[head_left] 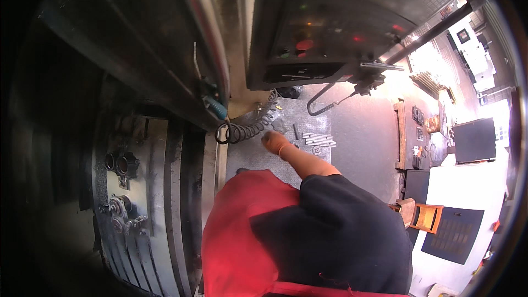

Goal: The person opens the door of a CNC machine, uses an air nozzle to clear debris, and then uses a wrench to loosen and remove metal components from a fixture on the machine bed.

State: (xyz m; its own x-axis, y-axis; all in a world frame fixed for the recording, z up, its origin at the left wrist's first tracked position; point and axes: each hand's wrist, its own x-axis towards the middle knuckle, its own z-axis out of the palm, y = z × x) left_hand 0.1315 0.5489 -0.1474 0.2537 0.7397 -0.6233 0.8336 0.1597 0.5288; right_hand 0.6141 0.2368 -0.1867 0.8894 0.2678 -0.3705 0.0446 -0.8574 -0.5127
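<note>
My right hand [273, 142] reaches forward from a black sleeve, low over the metal floor plate, with an orange band at the wrist. Its fingers look curled in and dark; whether anything lies inside them I cannot make out. Just beyond and to the left hangs a black coiled hose [247, 132]. A teal-handled air gun [215, 108] is at the hose's left end, against the machine door. To the right of the hand, several pale metal bars [319, 139] lie on the plate. My left hand is out of sight.
Ahead stands a machine control panel [308, 38] with lit buttons. On the left, inside the machine, a slotted table [157, 203] carries clamped metal parts [120, 206]. A bent black handle [319, 104] hangs below the panel. At right are a wooden chair [428, 218] and a white cabinet [440, 187].
</note>
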